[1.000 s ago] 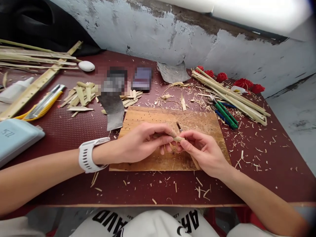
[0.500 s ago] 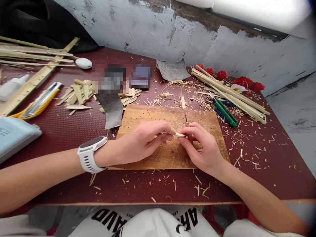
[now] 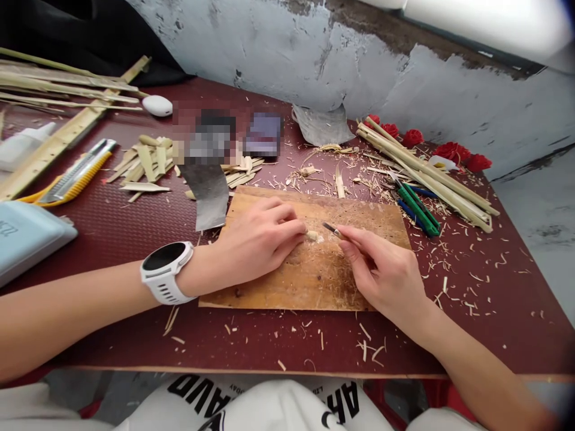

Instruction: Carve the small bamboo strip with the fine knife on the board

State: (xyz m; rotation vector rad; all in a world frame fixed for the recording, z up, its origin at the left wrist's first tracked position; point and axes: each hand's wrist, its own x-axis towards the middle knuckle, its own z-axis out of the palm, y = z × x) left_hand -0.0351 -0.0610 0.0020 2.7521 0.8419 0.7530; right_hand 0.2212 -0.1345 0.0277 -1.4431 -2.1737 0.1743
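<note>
On the worn wooden board, my left hand holds down a small pale piece of bamboo. Only its tip shows past my fingertips; the rest is hidden under them. My right hand is closed around a slim carving knife. Its short metal blade points left towards the bamboo tip, with a small gap between them. Most of the knife's handle is hidden inside my fingers.
Cut bamboo pieces lie left of the board, near a yellow utility knife. A green utility knife and bamboo sticks lie to the right, among shavings. Red flowers sit by the wall. A light-blue box stands at the left edge.
My hands have moved apart. The bamboo piece has come down from between both hands onto the board. The knife has swung from pointing away from me to pointing left.
</note>
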